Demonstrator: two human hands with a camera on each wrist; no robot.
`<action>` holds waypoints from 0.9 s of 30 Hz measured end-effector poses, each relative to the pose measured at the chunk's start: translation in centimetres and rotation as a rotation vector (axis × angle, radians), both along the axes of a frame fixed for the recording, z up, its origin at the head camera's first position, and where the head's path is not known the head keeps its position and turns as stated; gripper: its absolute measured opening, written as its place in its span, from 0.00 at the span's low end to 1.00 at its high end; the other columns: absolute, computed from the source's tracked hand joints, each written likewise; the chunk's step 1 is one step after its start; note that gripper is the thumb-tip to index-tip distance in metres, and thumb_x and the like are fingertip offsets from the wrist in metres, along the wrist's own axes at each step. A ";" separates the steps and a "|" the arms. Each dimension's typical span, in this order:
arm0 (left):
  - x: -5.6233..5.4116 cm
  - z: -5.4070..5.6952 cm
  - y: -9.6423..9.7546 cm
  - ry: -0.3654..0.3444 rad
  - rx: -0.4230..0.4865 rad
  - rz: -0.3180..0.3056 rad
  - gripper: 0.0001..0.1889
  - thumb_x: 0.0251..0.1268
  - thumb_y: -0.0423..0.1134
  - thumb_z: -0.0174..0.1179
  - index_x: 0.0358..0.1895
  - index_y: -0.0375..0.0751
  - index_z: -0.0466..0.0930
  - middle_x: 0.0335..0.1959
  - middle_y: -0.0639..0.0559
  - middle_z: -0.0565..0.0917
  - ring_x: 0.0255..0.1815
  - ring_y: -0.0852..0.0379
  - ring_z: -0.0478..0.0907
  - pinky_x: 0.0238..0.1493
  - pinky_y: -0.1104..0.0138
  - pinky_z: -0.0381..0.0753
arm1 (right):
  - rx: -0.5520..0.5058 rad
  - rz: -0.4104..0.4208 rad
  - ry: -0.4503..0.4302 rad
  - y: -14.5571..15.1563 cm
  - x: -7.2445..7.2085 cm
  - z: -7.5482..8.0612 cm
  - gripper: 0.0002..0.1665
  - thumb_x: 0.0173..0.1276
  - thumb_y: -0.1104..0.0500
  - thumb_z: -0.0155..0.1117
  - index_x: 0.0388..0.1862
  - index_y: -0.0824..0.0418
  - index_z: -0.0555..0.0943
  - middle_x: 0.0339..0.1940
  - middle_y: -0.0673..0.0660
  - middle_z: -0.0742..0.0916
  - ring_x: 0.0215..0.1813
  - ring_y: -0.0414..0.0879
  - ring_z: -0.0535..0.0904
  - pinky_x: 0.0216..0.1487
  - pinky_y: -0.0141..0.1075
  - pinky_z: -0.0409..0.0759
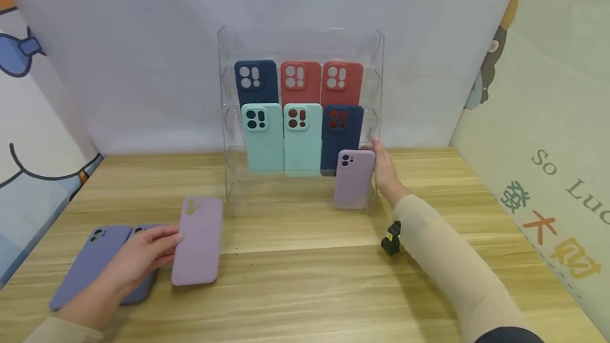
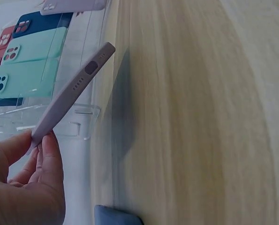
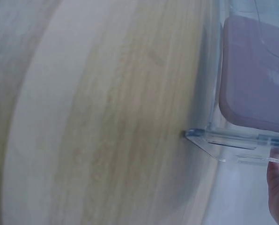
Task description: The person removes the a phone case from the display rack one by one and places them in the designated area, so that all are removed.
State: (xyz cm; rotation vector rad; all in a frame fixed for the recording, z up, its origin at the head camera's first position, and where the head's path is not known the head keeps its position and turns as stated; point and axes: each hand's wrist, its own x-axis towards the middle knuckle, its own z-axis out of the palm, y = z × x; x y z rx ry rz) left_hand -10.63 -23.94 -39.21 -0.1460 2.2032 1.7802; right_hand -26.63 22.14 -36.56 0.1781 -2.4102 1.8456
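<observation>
My left hand [image 1: 145, 253] pinches a lilac phone case [image 1: 197, 242] by its edge, thumb on one face and fingers on the other. The left wrist view shows this case [image 2: 74, 91] edge-on, raised over the table. My right hand [image 1: 387, 171] is at the right side of a clear acrylic display rack [image 1: 300, 195], beside another lilac phone case [image 1: 355, 179] that stands slightly tilted in the lowest tier. In the right wrist view, the fingertips [image 3: 274, 168] are by the rack's side panel; I cannot tell whether they grip anything.
Higher tiers hold mint cases [image 1: 264, 144], red cases [image 1: 300, 91] and navy cases [image 1: 257, 86]. Two purple-blue phone cases [image 1: 88, 263] lie at the left, partly under my left forearm. A small black object [image 1: 392, 238] is beside the right sleeve. Printed panels flank the wooden table [image 1: 305, 290].
</observation>
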 end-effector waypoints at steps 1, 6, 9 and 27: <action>0.1 0.0 -0.2 -0.005 -0.011 -0.002 0.32 0.70 0.41 0.52 0.64 0.17 0.54 0.46 0.52 0.78 0.41 0.66 0.77 0.43 0.69 0.79 | 0.007 -0.003 0.001 0.0 0.0 0.0 0.42 0.76 0.40 0.20 0.66 0.74 0.60 0.62 0.70 0.72 0.63 0.59 0.67 0.66 0.46 0.61; 0.3 -0.2 -0.7 -0.020 -0.076 -0.003 0.32 0.70 0.42 0.52 0.64 0.17 0.54 0.52 0.43 0.76 0.42 0.65 0.76 0.44 0.68 0.79 | 0.014 -0.005 0.000 -0.1 0.0 -0.1 0.43 0.76 0.40 0.20 0.64 0.75 0.64 0.62 0.70 0.72 0.63 0.59 0.67 0.66 0.46 0.61; 0.3 -0.3 -0.9 -0.022 -0.109 -0.006 0.32 0.70 0.43 0.52 0.63 0.17 0.56 0.53 0.39 0.75 0.42 0.64 0.77 0.43 0.68 0.79 | 0.022 -0.008 0.000 -0.1 0.0 -0.1 0.42 0.76 0.40 0.20 0.66 0.73 0.61 0.62 0.70 0.72 0.63 0.59 0.67 0.66 0.46 0.61; -0.1 -0.2 -1.6 -0.006 -0.268 -0.012 0.27 0.69 0.41 0.53 0.59 0.17 0.63 0.47 0.38 0.80 0.38 0.62 0.78 0.37 0.67 0.81 | -0.039 0.015 -0.052 -1.3 2.3 2.9 0.33 0.79 0.52 0.21 0.71 0.75 0.47 0.65 0.74 0.67 0.66 0.62 0.62 0.68 0.46 0.58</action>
